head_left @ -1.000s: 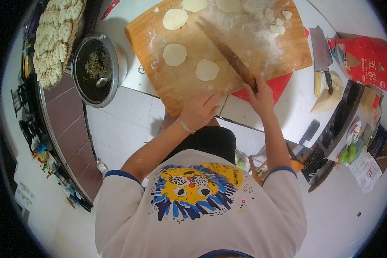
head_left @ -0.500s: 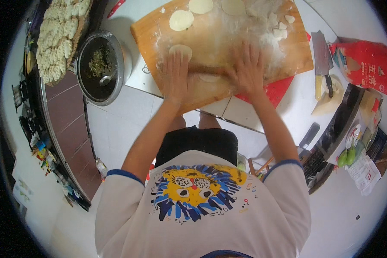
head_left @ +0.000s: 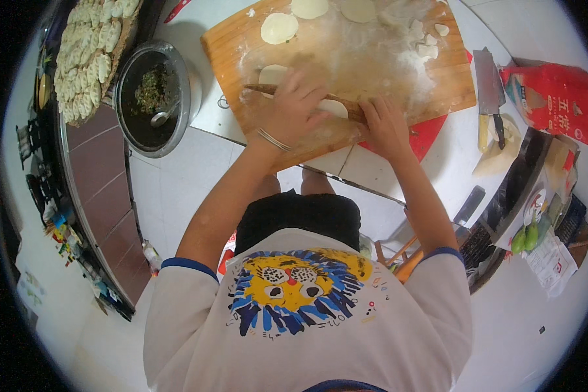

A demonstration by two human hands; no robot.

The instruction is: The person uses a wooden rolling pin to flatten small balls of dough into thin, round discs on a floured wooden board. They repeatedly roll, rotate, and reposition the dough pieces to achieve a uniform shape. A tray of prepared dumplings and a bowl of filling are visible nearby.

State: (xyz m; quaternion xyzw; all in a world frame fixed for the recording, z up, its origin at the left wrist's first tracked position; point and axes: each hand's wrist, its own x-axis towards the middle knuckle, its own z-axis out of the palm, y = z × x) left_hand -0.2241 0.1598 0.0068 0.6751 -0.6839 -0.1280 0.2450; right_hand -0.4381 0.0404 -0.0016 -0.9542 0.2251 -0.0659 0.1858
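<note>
A wooden rolling pin [head_left: 261, 87] lies slantwise over a dough round [head_left: 335, 108] near the front of a floured wooden board [head_left: 235, 49]. My right hand [head_left: 387, 127] is closed around the pin's right end. Over the pin's middle is my left hand [head_left: 293, 108], a bracelet at its wrist. Motion smears its fingers, so I cannot tell whether they hold the dough or the pin. Another dough round [head_left: 273, 74] lies just beyond the pin's left part. At the board's far side are more flat rounds, including a pale one [head_left: 279, 29], and small dough lumps [head_left: 427, 49].
Left of the board stands a metal bowl [head_left: 188, 98] of chopped green filling with a spoon [head_left: 161, 119]. Farther left, a tray is covered with shaped dumplings [head_left: 88, 62]. A cleaver [head_left: 487, 81] and a red bag [head_left: 558, 104] lie to the right. A red sheet [head_left: 428, 138] shows under the board.
Both hands lay flat, rolling the pin. Now the right hand grips the pin's right end, the left has moved right and lifted, and the pin is tilted.
</note>
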